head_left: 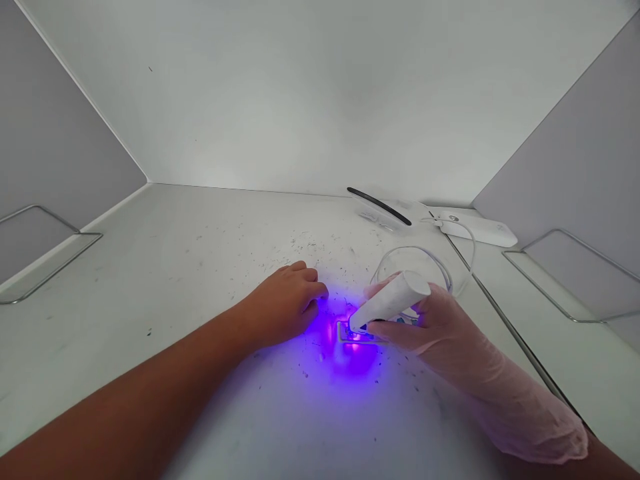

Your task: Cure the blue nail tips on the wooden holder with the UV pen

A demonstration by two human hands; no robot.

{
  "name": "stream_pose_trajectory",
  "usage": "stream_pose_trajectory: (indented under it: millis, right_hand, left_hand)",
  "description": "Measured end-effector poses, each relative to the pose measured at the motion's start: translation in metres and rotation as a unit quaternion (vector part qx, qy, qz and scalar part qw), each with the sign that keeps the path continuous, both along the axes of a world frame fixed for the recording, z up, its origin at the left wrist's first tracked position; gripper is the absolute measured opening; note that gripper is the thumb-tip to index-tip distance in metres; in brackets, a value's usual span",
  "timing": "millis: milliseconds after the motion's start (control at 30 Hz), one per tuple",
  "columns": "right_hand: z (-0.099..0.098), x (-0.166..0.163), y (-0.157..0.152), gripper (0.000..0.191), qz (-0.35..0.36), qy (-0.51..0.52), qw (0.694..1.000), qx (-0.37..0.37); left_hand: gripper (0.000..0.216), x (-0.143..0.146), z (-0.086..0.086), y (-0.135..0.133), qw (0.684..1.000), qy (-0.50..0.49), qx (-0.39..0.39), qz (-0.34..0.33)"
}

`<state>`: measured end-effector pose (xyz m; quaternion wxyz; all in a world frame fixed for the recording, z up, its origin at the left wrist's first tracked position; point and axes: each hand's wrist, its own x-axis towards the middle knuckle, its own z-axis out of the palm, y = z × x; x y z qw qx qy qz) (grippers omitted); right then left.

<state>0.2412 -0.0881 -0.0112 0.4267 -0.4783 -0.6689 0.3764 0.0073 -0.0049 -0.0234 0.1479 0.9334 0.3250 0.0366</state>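
My right hand point(430, 320), in a thin translucent glove, is closed around a white pen-shaped UV lamp point(390, 300). Its tip points down and throws violet light on a small rectangular piece point(353, 333) lying on the white table point(200, 267). My bare left hand point(287, 303) rests on the table just left of the glow, fingers curled, fingertips close to the piece. What the left fingers hold, if anything, is hidden. A white cord point(450, 267) loops from the lamp toward the back right.
A white device with a black strip point(380, 207) and a flat white box point(480, 228) lie at the back right. Wire frames stand at the far left point(50, 247) and far right point(570, 273). Dark specks litter the tabletop. Grey partitions enclose both sides.
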Motion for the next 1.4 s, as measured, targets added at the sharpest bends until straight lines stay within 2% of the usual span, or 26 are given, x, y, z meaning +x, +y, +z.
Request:
stream_pose_trajectory:
  millis: [267,500,633,767,900,1100,1400]
  right_hand:
    - [-0.003,0.002,0.001,0.006,0.019,0.000,1.000,0.011]
    - [-0.006,0.002,0.001,0.003,-0.005,-0.006,1.000,-0.009]
    - [-0.006,0.002,0.002,0.005,0.016,0.019,1.000,-0.013]
    - [-0.005,-0.001,0.004,0.005,0.026,0.035,0.999,-0.032]
    - [-0.008,-0.001,0.007,0.007,0.039,0.036,0.998,-0.014]
    - [-0.011,0.000,0.009,0.008,0.009,-0.003,1.000,0.018]
    - [-0.007,-0.002,0.006,0.005,0.029,0.026,0.999,-0.015]
  left_hand:
    - [0.033,0.001,0.003,0.000,1.000,0.009,-0.016,0.012]
    - [0.035,0.001,0.003,-0.002,0.999,0.022,-0.035,0.024]
    - [0.036,0.001,0.003,-0.003,0.999,0.022,-0.037,0.031]
    - [0.036,0.001,0.003,-0.003,0.999,0.022,-0.032,0.034]
    - [0.036,-0.001,0.000,-0.002,0.999,0.019,-0.026,0.031]
    - [0.035,-0.002,-0.003,-0.001,0.999,0.011,-0.018,0.031]
    - [0.035,-0.003,-0.004,-0.002,1.000,0.008,-0.010,0.029]
